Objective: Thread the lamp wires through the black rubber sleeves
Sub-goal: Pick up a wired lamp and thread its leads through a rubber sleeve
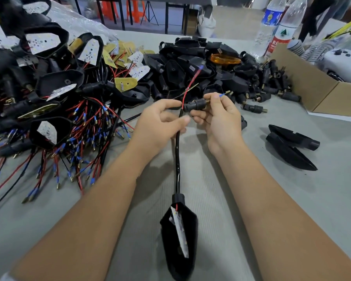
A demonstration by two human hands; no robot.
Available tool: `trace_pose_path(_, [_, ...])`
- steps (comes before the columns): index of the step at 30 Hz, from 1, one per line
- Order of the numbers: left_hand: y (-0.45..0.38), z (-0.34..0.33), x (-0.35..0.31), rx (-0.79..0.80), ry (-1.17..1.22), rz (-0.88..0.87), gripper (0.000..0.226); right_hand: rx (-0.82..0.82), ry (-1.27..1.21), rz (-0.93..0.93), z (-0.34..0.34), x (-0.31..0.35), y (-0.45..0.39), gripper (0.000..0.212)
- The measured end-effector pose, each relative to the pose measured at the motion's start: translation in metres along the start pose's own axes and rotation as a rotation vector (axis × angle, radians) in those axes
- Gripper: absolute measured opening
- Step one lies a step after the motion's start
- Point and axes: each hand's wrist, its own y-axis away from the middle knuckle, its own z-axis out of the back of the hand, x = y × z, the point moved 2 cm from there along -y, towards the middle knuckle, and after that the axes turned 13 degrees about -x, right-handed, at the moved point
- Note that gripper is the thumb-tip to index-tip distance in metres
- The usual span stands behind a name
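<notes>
Nearest me, a black lamp housing (179, 238) with a white LED board inside hangs below my forearms, over the grey surface (221, 199). Its black sheathed cable (177, 155) rises straight up to my hands. My left hand (160, 120) is turned palm inward, thumb and fingertips pinching the cable just under the black rubber sleeve (195, 106). My right hand (219, 118) curls around the sleeve from the right, fingers holding its body while the threaded brass end points right. A red wire (190, 84) leaves the sleeve's left end and slants up and away; a blue-tipped wire end (221, 95) shows above my right fingers. Right of my arm lie two black housing shells (292, 145). Farther off are a heap of wired lamps (55, 110) at left, a pile of black housings (193, 63) in the middle, loose sleeves, a cardboard box (316, 92) and water bottles (276, 27).
</notes>
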Motion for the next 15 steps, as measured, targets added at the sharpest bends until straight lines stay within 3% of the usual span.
trace_pose_path(3, [0.0025, -0.0017, 0.0001, 0.059, -0.066, -0.045, 0.038, -0.031, -0.014, 0.008, 0.0012, 0.0003, -0.0004, 0.025])
trace_pose_path(15, [0.002, 0.0007, -0.0001, 0.205, -0.128, -0.024, 0.026, -0.14, 0.015, 0.047, 0.0058, 0.0005, -0.0056, 0.028])
